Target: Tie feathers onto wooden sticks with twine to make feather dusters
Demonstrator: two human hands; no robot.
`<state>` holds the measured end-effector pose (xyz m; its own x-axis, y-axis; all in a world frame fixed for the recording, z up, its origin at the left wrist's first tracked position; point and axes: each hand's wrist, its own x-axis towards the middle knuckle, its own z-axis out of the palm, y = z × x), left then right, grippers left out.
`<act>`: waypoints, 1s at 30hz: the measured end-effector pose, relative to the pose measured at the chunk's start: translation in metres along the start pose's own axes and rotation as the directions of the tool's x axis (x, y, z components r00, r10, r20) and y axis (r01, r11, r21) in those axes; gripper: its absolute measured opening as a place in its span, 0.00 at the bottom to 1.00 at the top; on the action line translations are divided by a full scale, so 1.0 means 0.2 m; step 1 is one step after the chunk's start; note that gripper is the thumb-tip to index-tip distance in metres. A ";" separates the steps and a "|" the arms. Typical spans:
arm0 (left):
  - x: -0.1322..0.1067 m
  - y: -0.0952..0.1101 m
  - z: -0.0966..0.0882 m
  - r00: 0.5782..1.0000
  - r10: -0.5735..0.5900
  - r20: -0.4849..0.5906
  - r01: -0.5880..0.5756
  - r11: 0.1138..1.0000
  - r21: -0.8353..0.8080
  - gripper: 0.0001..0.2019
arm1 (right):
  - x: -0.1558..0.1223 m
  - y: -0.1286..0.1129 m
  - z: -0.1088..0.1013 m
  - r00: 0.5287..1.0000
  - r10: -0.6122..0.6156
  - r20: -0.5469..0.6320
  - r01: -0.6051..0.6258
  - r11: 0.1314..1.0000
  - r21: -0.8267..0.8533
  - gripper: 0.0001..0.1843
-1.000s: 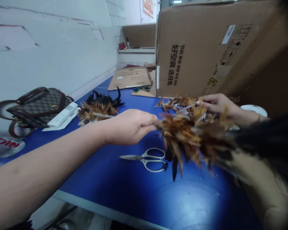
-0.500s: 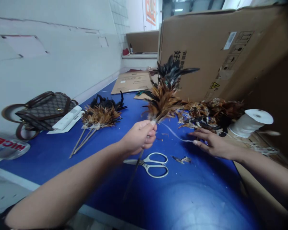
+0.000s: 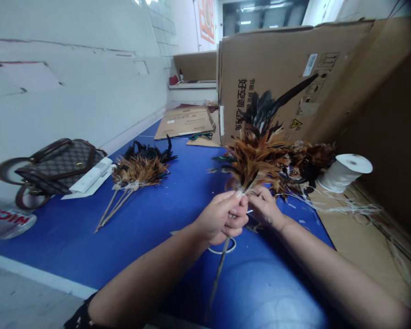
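My left hand point(image 3: 228, 217) is closed around the thin stick point(image 3: 218, 276) of a feather duster, just below its brown and black feathers point(image 3: 253, 160). Against the base of those feathers is my right hand point(image 3: 265, 208), fingers drawn together and partly hidden. A short piece of white string point(image 3: 250, 211) shows beside its fingers; the rest of that string is out of sight. Beneath my left hand lie the scissors point(image 3: 231, 248), mostly covered, with part of a handle loop showing on the blue table point(image 3: 178, 201).
Finished-looking feather dusters point(image 3: 140, 169) lie at left, near a patterned handbag point(image 3: 60, 167) and white box point(image 3: 91, 176). A white spool point(image 3: 340, 176), loose strings point(image 3: 352, 208) and a feather pile point(image 3: 310, 157) are at right. A large cardboard box point(image 3: 270, 59) stands behind.
My right hand has moved left and inward, from holding the string stretched out to the base of the feathers. The duster sits further right in view and covers part of the feather pile.
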<state>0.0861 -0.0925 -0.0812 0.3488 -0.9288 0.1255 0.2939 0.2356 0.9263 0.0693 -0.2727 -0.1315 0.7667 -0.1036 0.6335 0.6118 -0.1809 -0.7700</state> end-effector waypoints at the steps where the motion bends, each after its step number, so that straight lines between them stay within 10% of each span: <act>1: 0.00 0.00 -0.01 1.000 0.000 0.011 0.000 1.000 -0.015 0.20 | -0.01 0.01 0.01 1.000 0.010 -0.014 -0.010 1.000 0.021 0.23; 13: -0.03 -0.05 -0.13 0.997 0.050 -0.060 -0.055 0.995 -0.086 0.21 | -0.05 -0.04 -0.02 0.999 0.011 0.043 -0.012 0.999 0.041 0.20; 30: 0.01 -0.21 -0.22 0.932 0.079 -0.354 -0.038 0.992 0.121 0.35 | -0.22 0.02 0.16 0.964 0.184 -0.194 -0.205 0.974 -0.095 0.33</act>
<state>0.1139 -0.0911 -0.1357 0.6636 -0.7454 0.0640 0.1709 0.2344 0.9570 0.0453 -0.2373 -0.1653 0.8137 -0.3228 0.4834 0.4202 -0.2479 -0.8729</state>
